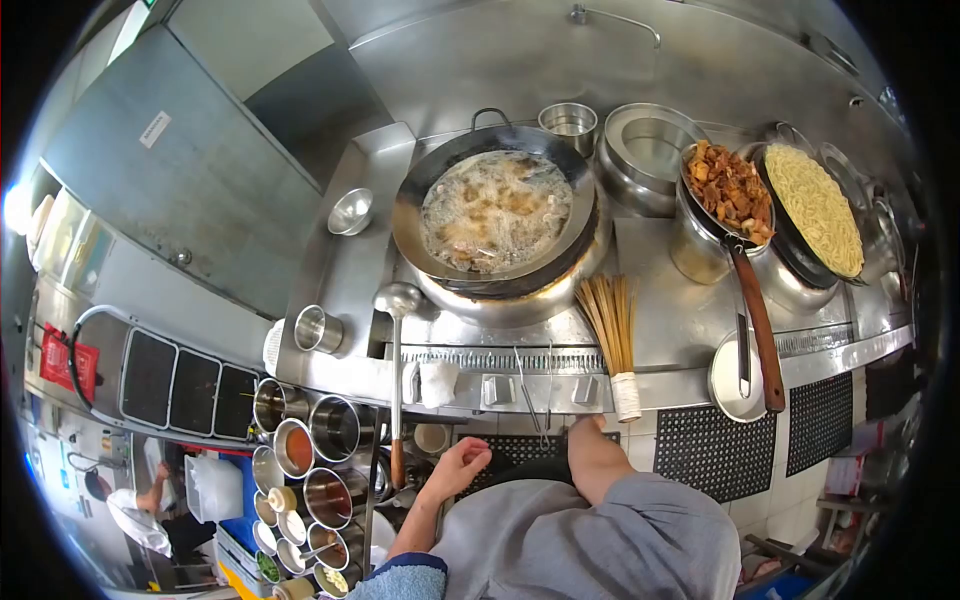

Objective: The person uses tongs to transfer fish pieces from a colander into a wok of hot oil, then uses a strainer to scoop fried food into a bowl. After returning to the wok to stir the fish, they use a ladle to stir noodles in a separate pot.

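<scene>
My left hand hangs in front of the stove's edge, fingers loosely curled and apart from the thumb, holding nothing. My right hand is at the front panel just below a control knob; its fingers are hidden. Beyond the hands, a large wok of bubbling oil sits on the burner, with browned pieces frying in it. A ladle lies left of the wok, its wooden handle over the edge. To the right leans a bamboo wok brush. Metal tongs hang between the knobs.
A strainer of browned fried pieces rests on a pot, with noodles farther right. A lidded pot stands behind. Sauce containers crowd the left. A co-worker is at the far left.
</scene>
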Demonstrator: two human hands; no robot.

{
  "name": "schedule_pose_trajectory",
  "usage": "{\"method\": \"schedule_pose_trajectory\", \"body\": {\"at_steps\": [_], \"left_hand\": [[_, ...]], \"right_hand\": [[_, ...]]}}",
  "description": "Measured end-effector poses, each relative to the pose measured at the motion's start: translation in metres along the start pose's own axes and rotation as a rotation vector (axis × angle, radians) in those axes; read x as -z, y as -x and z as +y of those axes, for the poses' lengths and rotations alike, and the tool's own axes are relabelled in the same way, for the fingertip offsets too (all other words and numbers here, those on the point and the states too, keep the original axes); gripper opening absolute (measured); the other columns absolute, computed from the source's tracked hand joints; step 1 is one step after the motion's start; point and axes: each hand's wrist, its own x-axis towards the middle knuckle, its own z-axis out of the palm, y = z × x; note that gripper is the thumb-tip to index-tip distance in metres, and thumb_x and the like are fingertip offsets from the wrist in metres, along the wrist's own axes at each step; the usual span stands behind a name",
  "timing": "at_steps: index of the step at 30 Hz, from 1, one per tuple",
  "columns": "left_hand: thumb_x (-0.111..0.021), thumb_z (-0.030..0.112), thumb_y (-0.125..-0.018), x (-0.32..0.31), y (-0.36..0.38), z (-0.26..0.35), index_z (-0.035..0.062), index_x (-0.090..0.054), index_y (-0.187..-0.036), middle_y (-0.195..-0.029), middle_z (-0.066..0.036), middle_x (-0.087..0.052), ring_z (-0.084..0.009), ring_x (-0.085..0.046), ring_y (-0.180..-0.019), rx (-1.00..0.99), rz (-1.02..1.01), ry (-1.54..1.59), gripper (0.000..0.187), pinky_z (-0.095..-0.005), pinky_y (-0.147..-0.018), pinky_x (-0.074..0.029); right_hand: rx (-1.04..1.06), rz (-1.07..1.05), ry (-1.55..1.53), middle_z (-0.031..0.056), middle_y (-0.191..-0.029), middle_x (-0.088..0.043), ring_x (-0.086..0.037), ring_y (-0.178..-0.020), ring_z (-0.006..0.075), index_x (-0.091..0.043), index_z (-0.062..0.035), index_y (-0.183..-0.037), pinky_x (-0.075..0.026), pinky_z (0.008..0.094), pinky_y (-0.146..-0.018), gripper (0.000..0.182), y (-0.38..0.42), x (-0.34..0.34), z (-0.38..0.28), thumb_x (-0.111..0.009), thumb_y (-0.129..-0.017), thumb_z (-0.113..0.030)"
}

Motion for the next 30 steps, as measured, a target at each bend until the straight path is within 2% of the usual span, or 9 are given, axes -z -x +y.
{"method": "schedule_pose_trajectory", "body": {"at_steps": [19,30], "left_hand": [[-0.064,0.021,-0.092,-0.007,-0.002,0.006,-0.0009,-0.059,-0.113,-0.097,-0.007,-0.066,-0.0124,-0.062,-0.086,0.006,-0.005,-0.069,0.031,-0.0275,-0.078,-0.051],[-0.064,0.021,-0.092,-0.008,-0.002,0.014,-0.0001,-0.059,-0.113,-0.098,-0.007,-0.066,-0.0131,-0.062,-0.089,0.018,-0.011,-0.068,0.030,-0.0280,-0.079,-0.051]], "right_hand": [[-0.016,0.000,0.003,0.0215,-0.094,-0.065,-0.066,-0.075,0.0344,-0.051,-0.0039,-0.121,-0.054,0.0480,-0.063,0.038,0.007,0.001,0.004,-0.043,-0.094,-0.030],[-0.020,0.004,0.003,0.0217,-0.095,-0.065,-0.066,-0.076,0.0345,-0.050,-0.0040,-0.122,-0.054,0.0479,-0.065,0.040,0.008,0.004,0.003,-0.042,-0.095,-0.032]]}}
